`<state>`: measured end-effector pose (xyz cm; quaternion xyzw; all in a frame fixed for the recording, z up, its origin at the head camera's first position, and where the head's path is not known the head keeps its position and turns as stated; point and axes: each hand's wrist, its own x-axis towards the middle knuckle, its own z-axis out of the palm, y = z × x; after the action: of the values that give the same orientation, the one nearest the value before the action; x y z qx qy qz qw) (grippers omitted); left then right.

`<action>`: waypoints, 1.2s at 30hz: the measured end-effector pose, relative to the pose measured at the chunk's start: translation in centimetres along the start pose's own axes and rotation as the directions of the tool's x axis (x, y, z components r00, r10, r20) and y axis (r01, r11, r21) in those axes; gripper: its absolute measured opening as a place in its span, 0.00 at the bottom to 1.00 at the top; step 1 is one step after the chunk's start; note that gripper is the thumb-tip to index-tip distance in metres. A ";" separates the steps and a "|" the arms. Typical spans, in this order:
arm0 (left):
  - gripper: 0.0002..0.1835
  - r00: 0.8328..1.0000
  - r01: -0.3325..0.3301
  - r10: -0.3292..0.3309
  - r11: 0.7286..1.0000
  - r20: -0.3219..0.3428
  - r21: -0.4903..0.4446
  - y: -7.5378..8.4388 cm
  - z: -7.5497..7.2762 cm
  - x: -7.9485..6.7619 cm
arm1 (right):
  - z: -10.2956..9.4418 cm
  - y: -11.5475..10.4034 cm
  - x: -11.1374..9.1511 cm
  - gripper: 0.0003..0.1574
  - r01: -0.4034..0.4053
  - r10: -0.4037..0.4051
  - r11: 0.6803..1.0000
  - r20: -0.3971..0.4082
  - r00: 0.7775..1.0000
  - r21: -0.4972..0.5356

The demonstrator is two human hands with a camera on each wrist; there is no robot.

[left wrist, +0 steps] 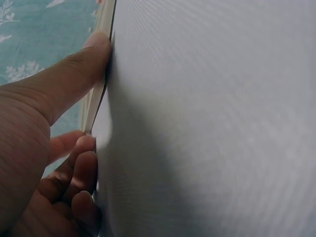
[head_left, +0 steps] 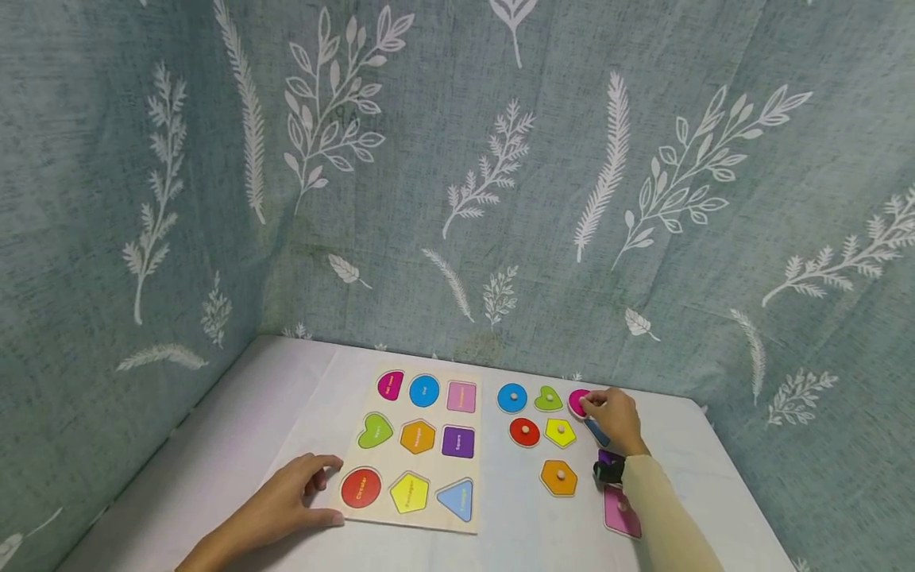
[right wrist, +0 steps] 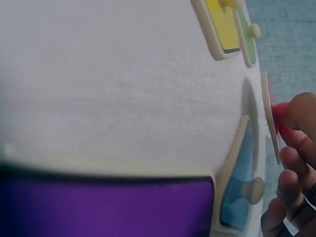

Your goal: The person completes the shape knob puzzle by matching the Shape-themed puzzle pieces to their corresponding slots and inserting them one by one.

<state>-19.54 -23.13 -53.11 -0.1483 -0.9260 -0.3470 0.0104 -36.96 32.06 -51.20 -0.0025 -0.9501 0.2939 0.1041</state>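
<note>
The wooden shape puzzle board (head_left: 368,511) lies flat on the white table, printed with colored shapes. My left hand (head_left: 289,491) rests at its left edge, thumb (left wrist: 98,47) straight against the edge near the front corner and index fingertip farther back along it. At the back right, my right hand (head_left: 615,415) pinches a magenta puzzle piece (head_left: 576,400) by its knob. That piece stands tilted on edge in the right wrist view, with a shadow on the table beside it. A blue piece (right wrist: 237,185) lies just below that hand.
Between board and right hand lie knobbed pieces: a blue round (head_left: 506,391), green heart (head_left: 543,392), red round (head_left: 520,436), yellow pentagon (head_left: 555,429) and orange hexagon (head_left: 554,485). A purple piece (right wrist: 113,207) and pink piece (head_left: 619,520) lie by the right forearm. Patterned cloth (head_left: 429,199) hangs behind.
</note>
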 end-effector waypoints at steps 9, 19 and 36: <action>0.42 1.000 0.007 -0.007 1.000 0.002 0.007 -0.1 -0.1 0.0 | -0.9 -1.2 -0.9 0.13 0.064 -0.063 0.997 -0.005 0.998 0.035; 0.42 0.999 0.038 -0.038 0.999 0.005 -0.002 0.2 -0.2 0.1 | -0.5 -3.3 -1.2 0.10 0.168 -0.167 0.985 -0.020 0.986 0.027; 0.42 1.000 0.012 -0.012 1.000 0.012 -0.015 0.3 -0.1 0.0 | 1.0 -8.2 -1.1 0.07 0.232 -0.234 0.970 0.022 0.972 0.068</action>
<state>-19.50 -23.01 -52.81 -0.1451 -0.9243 -0.3531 0.0017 -35.66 24.69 -47.61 0.1168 -0.9352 0.3105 0.1236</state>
